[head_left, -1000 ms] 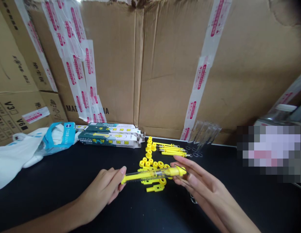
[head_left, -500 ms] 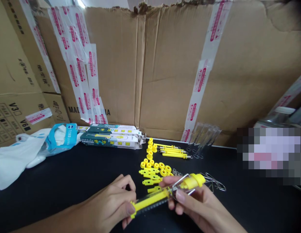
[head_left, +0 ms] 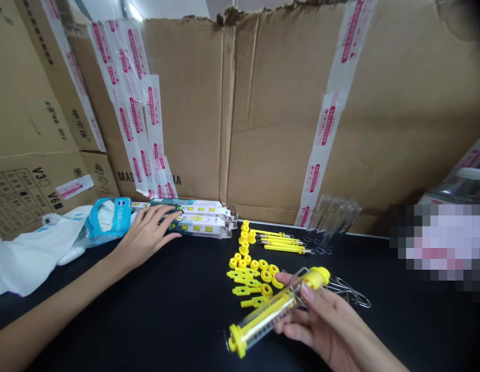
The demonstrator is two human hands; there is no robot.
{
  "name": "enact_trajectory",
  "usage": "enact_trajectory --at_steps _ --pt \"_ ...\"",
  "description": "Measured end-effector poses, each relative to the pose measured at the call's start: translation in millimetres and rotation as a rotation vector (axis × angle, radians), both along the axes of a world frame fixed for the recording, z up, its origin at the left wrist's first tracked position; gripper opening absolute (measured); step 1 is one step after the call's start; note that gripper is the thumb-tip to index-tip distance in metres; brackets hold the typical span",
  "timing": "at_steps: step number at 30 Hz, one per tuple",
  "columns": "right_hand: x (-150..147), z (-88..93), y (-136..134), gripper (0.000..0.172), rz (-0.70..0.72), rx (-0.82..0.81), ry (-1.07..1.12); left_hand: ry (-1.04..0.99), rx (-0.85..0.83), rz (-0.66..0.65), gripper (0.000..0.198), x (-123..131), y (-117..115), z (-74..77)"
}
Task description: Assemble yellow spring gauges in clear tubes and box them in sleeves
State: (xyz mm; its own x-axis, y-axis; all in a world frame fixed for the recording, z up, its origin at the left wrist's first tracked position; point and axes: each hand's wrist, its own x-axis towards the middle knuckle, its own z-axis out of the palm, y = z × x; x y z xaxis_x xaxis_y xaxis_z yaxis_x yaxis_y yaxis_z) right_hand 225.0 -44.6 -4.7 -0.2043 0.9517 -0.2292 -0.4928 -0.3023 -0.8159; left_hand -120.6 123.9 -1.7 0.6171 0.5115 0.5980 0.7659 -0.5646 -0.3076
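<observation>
Several fingers of my right hand [head_left: 321, 320] curl beneath a clear plastic tube with chunky yellow ends [head_left: 266, 318], and with my thumb they pinch it near its upper yellow end, beside a bent silver wire loop [head_left: 299, 276]. It slants through the air towards my left, its lower end nearer me, a yellow strip and dark markings showing through the glossy wall. My left hand [head_left: 142, 235] is spread loosely, thumb apart, over the near side of the slim white-and-green printed cardboard boxes [head_left: 201, 225]; whether the fingertips press on them I cannot tell.

Beneath everything lies the smooth, matt black counter [head_left: 166, 310]. Just beyond the tube I see flat yellow plastic strips pierced with holes [head_left: 245, 282] and round yellow rings [head_left: 266, 275]; behind them cluster small yellow flanged sleeves [head_left: 244, 248], near slender yellow rods with metal ends [head_left: 288, 250]. Shiny bent wire hooks [head_left: 354, 293] lie past my right hand. Farther back, transparent empty tubes [head_left: 328, 217] sit by the tall brown cardboard wall [head_left: 282, 113], creased, torn along its top and banded with whitish tape printed in red [head_left: 323, 126]. At far left, a crinkled blue-and-clear packet [head_left: 121, 217] rests beside rumpled white material [head_left: 15, 263].
</observation>
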Motion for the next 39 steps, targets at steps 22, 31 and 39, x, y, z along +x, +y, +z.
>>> enact_trajectory --at_steps 22,31,39 --pt "28.1 15.2 9.9 0.028 0.043 0.232 0.094 0.073 0.096 -0.380 0.028 59.9 -78.0 -1.1" --pt "37.4 14.6 20.0 0.028 -0.309 0.268 0.069 0.055 0.053 -0.409 0.029 59.3 -78.2 1.2" --pt "37.3 13.1 24.2 0.021 -0.268 0.292 0.021 0.088 -0.019 -0.428 0.029 58.0 -75.8 0.7"
